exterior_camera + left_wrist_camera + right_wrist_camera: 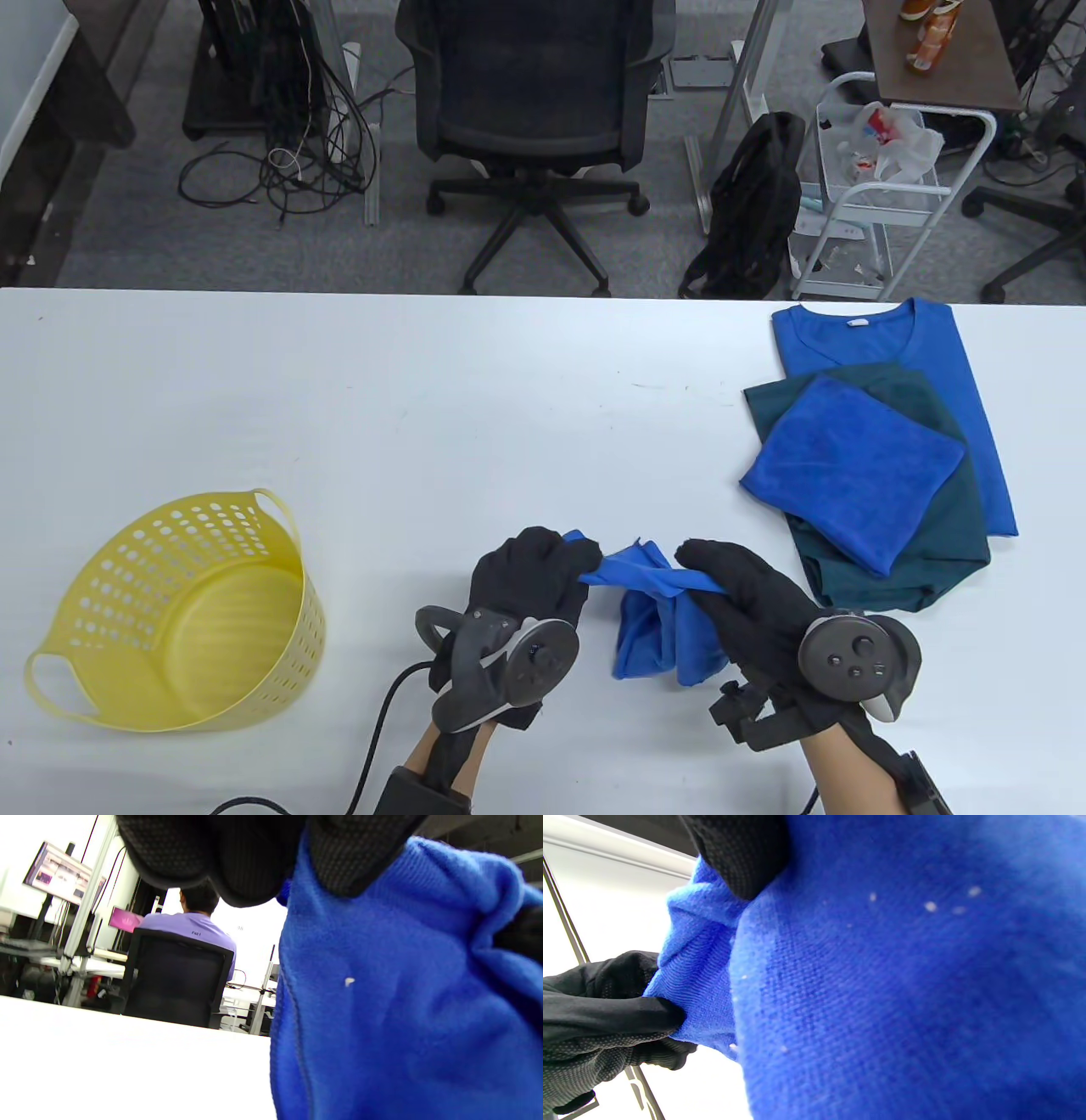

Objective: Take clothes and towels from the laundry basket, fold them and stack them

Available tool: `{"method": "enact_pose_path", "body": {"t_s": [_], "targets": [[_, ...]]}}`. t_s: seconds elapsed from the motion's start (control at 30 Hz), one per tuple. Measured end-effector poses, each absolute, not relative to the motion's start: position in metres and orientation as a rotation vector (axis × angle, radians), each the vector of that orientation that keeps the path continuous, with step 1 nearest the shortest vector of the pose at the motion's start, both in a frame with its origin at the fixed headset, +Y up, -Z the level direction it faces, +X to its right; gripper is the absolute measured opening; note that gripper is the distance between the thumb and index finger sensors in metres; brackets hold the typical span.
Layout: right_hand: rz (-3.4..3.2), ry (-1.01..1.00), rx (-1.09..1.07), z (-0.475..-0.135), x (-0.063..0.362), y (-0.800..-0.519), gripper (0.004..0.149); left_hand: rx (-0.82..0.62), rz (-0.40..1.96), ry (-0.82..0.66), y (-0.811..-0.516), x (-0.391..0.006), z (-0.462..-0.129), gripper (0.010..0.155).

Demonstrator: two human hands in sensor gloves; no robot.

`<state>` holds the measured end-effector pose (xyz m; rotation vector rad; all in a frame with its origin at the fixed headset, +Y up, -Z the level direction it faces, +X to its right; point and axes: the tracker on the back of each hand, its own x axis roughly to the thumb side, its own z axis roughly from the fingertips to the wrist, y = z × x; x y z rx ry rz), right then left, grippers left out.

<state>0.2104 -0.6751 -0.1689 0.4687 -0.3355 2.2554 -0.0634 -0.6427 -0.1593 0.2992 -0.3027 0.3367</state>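
Pinching the towel (657, 624) by its top edge between left hand (530, 586) and right hand (747, 598), stretching that edge sideways, letting the rest hang bunched over the table (382, 407) between the wrists.

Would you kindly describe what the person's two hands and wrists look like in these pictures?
Both the left hand and the right hand wear black knit gloves with a fine dotted grip texture. A dark grey, ring-shaped tracker with buttons sits on the back of each. Black brackets sit at the wrists, bare skin shows on the forearms, and a black cable trails from the left wrist.
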Motion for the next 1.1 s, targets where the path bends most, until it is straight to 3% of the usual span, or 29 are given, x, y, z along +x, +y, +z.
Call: {"method": "enact_pose_path", "body": {"t_s": [0.23,0.3,0.4,0.5,0.57,0.67,0.73,0.77,0.83,0.87,0.93,1.0,1.03,1.1], "targets": [[2.028,-0.028,0.497,-0.174,0.212,-0.677,0.045,0.205,0.568,-0.288,-0.646,-0.081,-0.168,0.049],[2.073,-0.028,0.485,-0.174,0.213,-0.676,0.045,0.147,0.681,-0.310,-0.646,-0.084,-0.169,0.054],[1.986,-0.010,0.517,-0.175,0.216,-0.677,0.045,0.158,0.746,-0.281,-0.646,-0.089,-0.168,0.073],[1.673,0.070,0.604,-0.177,0.216,-0.679,0.045,0.185,0.686,-0.267,-0.652,-0.091,-0.172,0.076],[1.500,0.150,0.676,-0.179,0.215,-0.681,0.045,0.077,0.637,-0.302,-0.663,-0.087,-0.179,0.078],[1.286,0.252,0.752,-0.179,0.209,-0.683,0.045,-0.211,0.585,-0.424,-0.690,-0.070,-0.189,0.093],[1.226,0.265,0.760,-0.179,0.207,-0.683,0.045,-0.378,0.593,-0.590,-0.705,-0.059,-0.193,0.101],[1.229,0.261,0.763,-0.179,0.208,-0.682,0.045,-0.446,0.636,-0.605,-0.711,-0.055,-0.193,0.097],[1.280,0.225,0.732,-0.180,0.213,-0.681,0.045,-0.456,0.734,-0.586,-0.715,-0.055,-0.194,0.061],[1.336,0.182,0.673,-0.180,0.218,-0.680,0.045,-0.443,0.773,-0.567,-0.713,-0.058,-0.194,0.054],[1.550,0.033,0.415,-0.179,0.232,-0.679,0.052,-0.430,0.833,-0.559,-0.709,-0.068,-0.196,0.051],[1.814,-0.175,0.184,-0.177,0.243,-0.679,0.068,-0.405,0.930,-0.483,-0.707,-0.077,-0.195,0.052],[2.013,-0.297,0.159,-0.175,0.247,-0.678,0.072,-0.394,1.009,-0.417,-0.707,-0.080,-0.194,0.053],[2.152,-0.317,0.249,-0.169,0.241,-0.672,0.071,-0.421,1.114,-0.374,-0.708,-0.081,-0.192,0.055]]}}
